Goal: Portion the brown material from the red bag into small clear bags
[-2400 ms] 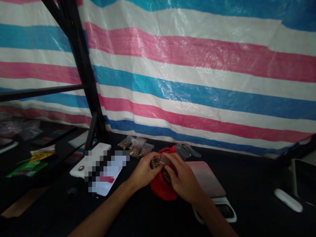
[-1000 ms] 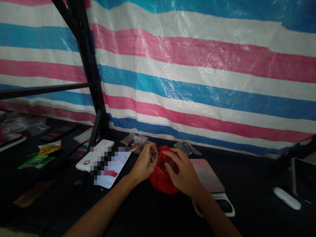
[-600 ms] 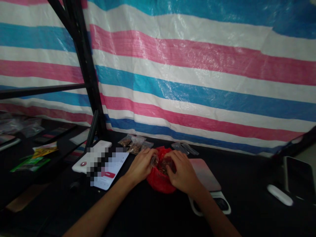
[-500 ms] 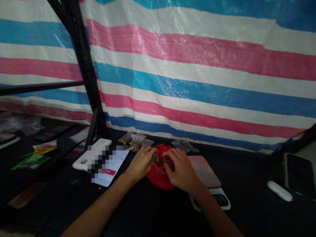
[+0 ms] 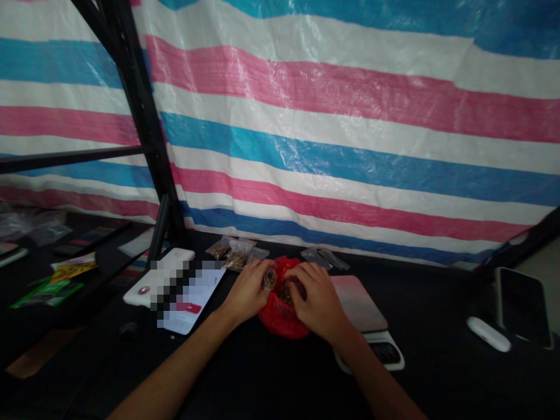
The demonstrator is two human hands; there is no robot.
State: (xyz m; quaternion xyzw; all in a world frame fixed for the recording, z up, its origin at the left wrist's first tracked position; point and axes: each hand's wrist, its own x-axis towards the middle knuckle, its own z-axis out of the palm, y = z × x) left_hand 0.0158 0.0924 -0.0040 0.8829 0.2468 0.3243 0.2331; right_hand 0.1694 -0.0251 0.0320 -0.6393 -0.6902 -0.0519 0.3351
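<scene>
Along a black tabletop (image 5: 437, 373), before a pink, blue and white striped tarpaulin (image 5: 306, 116), a red plastic bag (image 5: 280, 318) holding brown pieces (image 5: 286, 293) sits between both hands, just left of a pink-topped digital scale (image 5: 356, 303). The left hand (image 5: 247, 291) pinches a small clear bag (image 5: 270, 279) at the red bag's mouth. The right hand (image 5: 319, 297) curves over the brown pieces, fingers slightly spread, its grip hidden. Filled zip bags (image 5: 234, 255) lie behind, near a pixelated sheet (image 5: 188, 294). A black shelf post (image 5: 142, 128) rises at left.
</scene>
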